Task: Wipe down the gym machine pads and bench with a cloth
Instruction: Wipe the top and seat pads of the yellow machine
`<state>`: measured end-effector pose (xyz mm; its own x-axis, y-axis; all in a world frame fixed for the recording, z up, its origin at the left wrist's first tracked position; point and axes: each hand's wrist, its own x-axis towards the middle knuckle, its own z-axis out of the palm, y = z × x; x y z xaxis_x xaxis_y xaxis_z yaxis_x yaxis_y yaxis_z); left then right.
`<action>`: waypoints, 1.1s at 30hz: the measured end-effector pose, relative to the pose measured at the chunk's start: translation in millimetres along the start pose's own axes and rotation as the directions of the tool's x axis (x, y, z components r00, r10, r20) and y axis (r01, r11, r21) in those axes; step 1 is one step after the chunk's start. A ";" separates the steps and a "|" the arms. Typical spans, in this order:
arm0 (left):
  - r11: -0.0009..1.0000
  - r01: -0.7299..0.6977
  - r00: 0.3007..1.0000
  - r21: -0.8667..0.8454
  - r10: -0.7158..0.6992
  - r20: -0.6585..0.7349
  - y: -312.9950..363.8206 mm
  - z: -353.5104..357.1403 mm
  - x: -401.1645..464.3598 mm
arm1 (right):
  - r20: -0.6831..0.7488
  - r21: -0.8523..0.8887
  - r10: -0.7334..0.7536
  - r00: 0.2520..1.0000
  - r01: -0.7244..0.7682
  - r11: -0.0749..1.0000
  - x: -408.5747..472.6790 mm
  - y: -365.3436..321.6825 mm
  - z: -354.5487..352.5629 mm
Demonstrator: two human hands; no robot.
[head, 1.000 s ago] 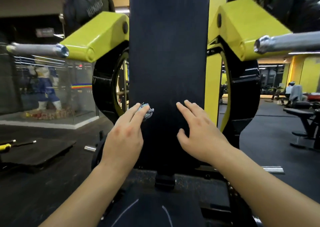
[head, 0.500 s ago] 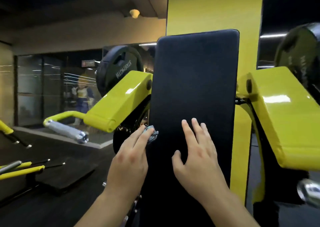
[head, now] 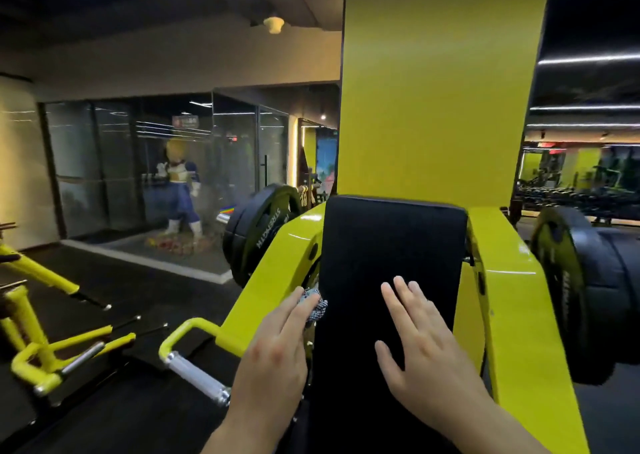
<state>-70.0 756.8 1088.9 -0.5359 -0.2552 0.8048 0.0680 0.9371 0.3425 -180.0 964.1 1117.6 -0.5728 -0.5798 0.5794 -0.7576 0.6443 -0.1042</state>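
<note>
Cloth (head: 317, 306): small checked rag, bunched up at the left edge of the black back pad (head: 391, 263), abt halfway up the visible part. Left hand (head: 277, 353) presses it there w/ fingers laid fairly straight over it; most of the rag is under those fingers, only a crumpled corner shows. Right hand (head: 419, 346) lies flat on the pad's face, fingers straight and spread, holding nothing.

Handling, as a guess: rag is light, soft, floppy, so it'll slip out unless pressed or pinched; best flattened under the palm. Pad looks firm, smooth vinyl-type, fixed upright, won't shift; rag should slide easily on it.

Outward: yellow machine arms (head: 509, 297) either side, weight plates (head: 256, 242), knurled handle (head: 197, 377) lower left.

Hidden: pad bottom and any seat/bench cut off by frame; rag's full size unclear; background blurry and dim.
</note>
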 end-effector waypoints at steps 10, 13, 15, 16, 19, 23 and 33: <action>0.953 -0.257 0.966 0.158 0.259 0.009 38.8 -28.3 37.2 | 0.036 -0.129 0.018 0.999 -0.014 0.992 -8.4 13.8 -68.9; 0.938 -0.293 0.955 0.186 0.295 0.018 36.8 -19.7 47.6 | 0.016 -0.112 -0.002 1.000 0.003 0.994 -0.3 26.2 -69.7; 0.940 -0.276 0.961 0.200 0.277 0.026 35.8 -10.8 55.5 | 0.028 -0.104 -0.002 1.000 0.005 0.995 7.5 38.5 -69.1; 0.941 -0.271 0.962 0.203 0.271 0.028 36.2 -5.5 58.5 | 0.018 -0.099 -0.005 1.000 0.006 0.995 12.5 44.6 -68.0; 0.933 -0.291 0.956 0.212 0.290 0.036 34.0 12.5 69.0 | -0.011 -0.096 -0.021 1.000 0.020 0.995 29.2 56.9 -62.5; 0.949 -0.245 0.969 0.196 0.244 0.031 26.0 32.7 80.6 | 0.012 -0.056 -0.033 0.999 0.034 0.998 48.3 62.9 -46.3; 0.980 -0.144 0.989 0.139 0.147 -0.007 -17.3 67.8 127.7 | 0.007 -0.081 -0.084 0.996 0.085 0.993 113.9 64.9 -27.0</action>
<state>-196.7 724.1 1152.9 -0.5142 -0.1167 0.8497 0.0269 0.9880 0.1520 -286.0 953.3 1198.7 -0.5088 -0.6354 0.5808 -0.7756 0.6312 0.0111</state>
